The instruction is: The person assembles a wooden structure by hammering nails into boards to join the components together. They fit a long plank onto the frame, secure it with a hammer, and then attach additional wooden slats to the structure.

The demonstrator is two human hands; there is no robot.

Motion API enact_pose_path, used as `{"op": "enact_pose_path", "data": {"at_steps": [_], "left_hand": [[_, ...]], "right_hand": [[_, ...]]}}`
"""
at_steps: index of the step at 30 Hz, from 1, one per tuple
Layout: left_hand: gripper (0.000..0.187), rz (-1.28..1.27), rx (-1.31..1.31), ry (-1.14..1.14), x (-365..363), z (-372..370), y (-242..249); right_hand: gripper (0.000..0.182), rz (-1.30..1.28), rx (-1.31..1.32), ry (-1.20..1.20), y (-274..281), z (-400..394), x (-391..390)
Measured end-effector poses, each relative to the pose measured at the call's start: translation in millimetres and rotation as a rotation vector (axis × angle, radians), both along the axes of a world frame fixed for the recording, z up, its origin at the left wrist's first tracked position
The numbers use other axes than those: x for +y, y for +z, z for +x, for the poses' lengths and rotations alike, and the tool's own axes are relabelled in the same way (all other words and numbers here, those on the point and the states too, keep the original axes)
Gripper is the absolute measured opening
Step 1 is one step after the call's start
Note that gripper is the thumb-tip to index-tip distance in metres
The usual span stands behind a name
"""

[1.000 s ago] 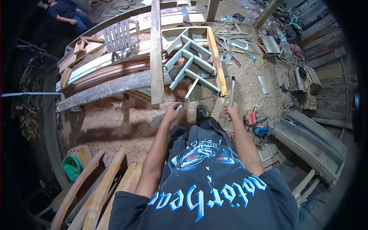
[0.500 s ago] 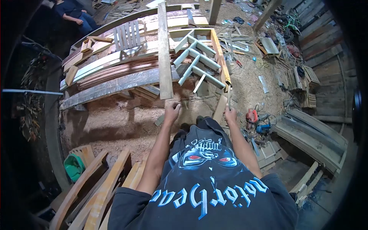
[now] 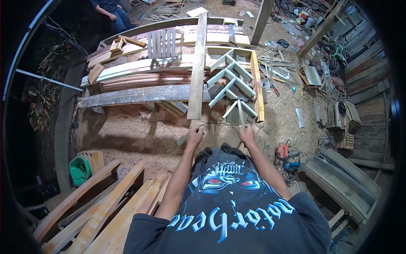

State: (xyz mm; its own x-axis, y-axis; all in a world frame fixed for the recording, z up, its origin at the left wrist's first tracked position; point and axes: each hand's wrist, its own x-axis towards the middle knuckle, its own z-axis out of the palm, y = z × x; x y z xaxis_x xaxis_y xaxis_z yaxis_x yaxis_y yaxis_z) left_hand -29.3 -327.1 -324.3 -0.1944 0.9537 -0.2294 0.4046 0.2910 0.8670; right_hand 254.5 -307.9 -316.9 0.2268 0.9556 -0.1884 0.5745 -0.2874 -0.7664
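Note:
My right hand (image 3: 247, 135) is closed round a long slim tool (image 3: 241, 113). The tool points away from me, its far end over the near end of a wooden frame of V-shaped slats (image 3: 242, 86); I cannot make out its kind. Closed at the near end of a long plank (image 3: 196, 91), my left hand (image 3: 195, 136) has a small thin thing by its fingertips, too small to name. The slatted frame lies beside a board with a yellowish edge (image 3: 256, 84).
Stacked boards (image 3: 144, 93) with a small slatted panel (image 3: 162, 43) lie to the left. A person (image 3: 114, 17) is at the far left. Red and blue power tools (image 3: 287, 156) are on the right floor. Timber (image 3: 97, 207) and a green bucket (image 3: 80, 170) are near left.
My right hand has moved left with the tool, from the yellowish board's end to the near slats. My left hand has shifted slightly. The view has turned left.

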Motion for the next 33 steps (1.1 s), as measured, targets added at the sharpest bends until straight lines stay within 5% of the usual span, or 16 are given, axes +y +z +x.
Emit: {"op": "enact_pose_path", "data": {"at_steps": [13,25,26,33], "left_hand": [[0.024,-0.08,-0.188,0.005,-3,2,-13],[0.026,-0.18,-0.155,-0.241,72,-127,-86],[0.028,-0.212,-0.139,-0.263,78,-141,-92],[0.033,-0.347,0.109,-0.407,136,-203,-97]], "right_hand": [[0.043,-0.154,0.03,0.335,6,-48,30],[0.05,-0.206,-0.03,0.025,0,-154,77],[0.039,-0.086,-0.075,0.005,2,-163,78],[0.043,-0.095,-0.052,-0.168,9,-176,77]]}}
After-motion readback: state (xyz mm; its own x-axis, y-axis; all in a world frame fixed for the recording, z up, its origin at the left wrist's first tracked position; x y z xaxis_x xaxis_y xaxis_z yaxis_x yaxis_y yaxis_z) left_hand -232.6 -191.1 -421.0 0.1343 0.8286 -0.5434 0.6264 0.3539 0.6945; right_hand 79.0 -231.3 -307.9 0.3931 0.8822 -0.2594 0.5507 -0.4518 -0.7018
